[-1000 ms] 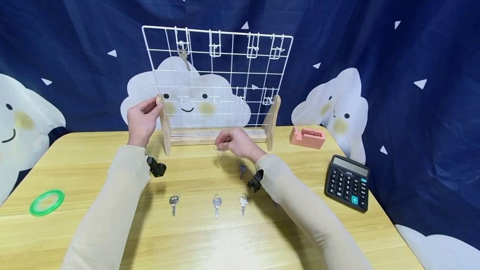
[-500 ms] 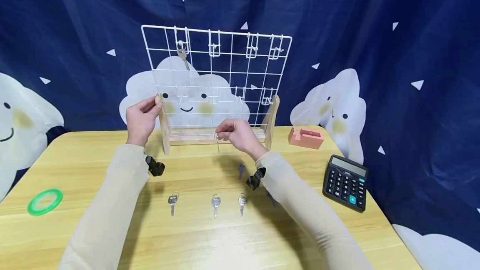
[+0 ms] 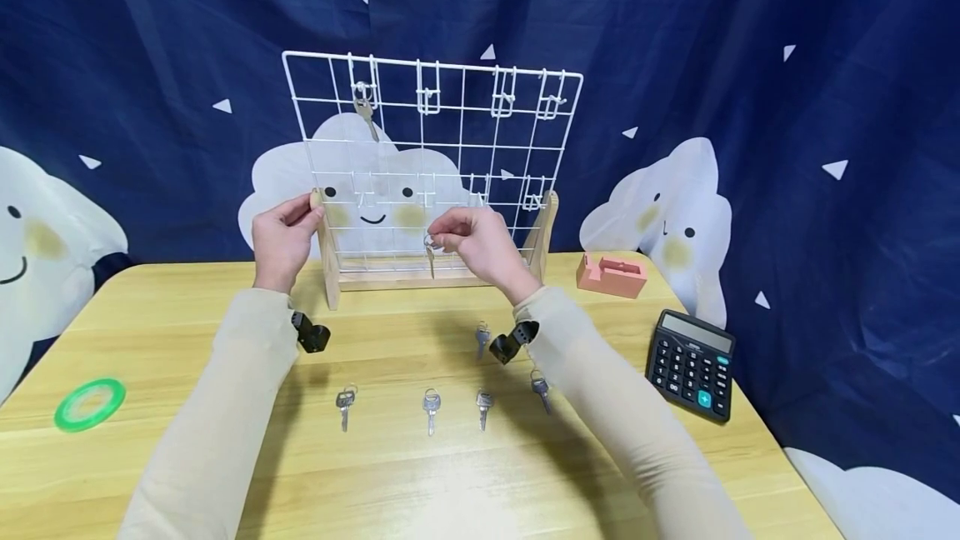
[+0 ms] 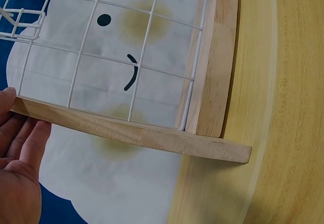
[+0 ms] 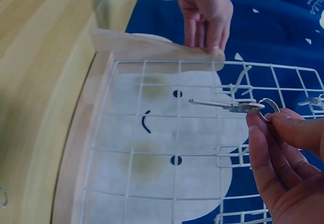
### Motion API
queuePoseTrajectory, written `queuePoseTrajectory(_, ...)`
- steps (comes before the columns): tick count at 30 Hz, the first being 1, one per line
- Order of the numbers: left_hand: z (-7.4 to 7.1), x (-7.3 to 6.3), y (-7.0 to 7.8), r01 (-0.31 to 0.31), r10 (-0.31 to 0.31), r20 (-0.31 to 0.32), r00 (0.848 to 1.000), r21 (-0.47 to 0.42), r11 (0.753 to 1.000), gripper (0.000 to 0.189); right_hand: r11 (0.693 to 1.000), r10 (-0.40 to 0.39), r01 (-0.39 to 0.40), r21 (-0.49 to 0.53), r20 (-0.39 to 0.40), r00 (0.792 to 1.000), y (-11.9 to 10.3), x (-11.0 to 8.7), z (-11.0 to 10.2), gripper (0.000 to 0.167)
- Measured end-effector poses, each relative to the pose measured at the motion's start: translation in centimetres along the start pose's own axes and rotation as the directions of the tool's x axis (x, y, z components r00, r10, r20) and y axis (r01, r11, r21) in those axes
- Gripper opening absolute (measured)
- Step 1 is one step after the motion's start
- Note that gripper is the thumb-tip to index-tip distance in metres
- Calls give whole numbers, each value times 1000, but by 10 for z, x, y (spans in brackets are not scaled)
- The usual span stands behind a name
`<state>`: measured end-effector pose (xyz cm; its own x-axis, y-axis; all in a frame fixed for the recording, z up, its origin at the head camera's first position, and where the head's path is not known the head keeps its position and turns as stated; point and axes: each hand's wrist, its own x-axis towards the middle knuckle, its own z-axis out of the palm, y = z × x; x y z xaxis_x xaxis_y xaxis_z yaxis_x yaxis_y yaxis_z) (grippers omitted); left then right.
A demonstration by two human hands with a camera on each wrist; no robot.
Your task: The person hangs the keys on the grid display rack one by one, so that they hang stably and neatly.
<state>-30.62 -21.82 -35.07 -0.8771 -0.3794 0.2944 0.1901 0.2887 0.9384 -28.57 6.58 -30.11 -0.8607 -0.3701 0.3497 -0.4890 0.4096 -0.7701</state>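
Above table (image 3: 180, 298), right grip (image 3: 480, 242) angled inward, holding key (image 5: 242, 107)

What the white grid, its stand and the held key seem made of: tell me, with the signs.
Grid: probably metal wire, painted or coated, judging by the thin, even white bars.
Stand: wood, pale and apparently matte; grain shows along the upright.
Held key: metal, silvery and smooth, with a slight sheen; whether plated or bare, I can't tell.

Table (image 3: 187, 315) bears five keys (image 3: 431, 402); rack (image 3: 382, 280); calculator (image 3: 691, 369); green ring (image 3: 66, 412); pink holder (image 3: 617, 282).
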Motion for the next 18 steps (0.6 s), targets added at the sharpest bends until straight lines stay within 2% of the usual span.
queuePoseTrajectory(11,0,-1,-2,6,-6,-1,1000,4,1000,37,999,0,3,50,-58,998,-17,8,-11,8)
queuePoseTrajectory(15,0,-1,-2,-5,4,-6,1000,-7,1000,37,995,-18,27,92,-99,995,-24,12,-16,8)
queuePoseTrajectory(18,0,-1,0,-6,6,-14,1000,-15,1000,36,995,-45,56,88,-128,991,-29,16,-20,9)
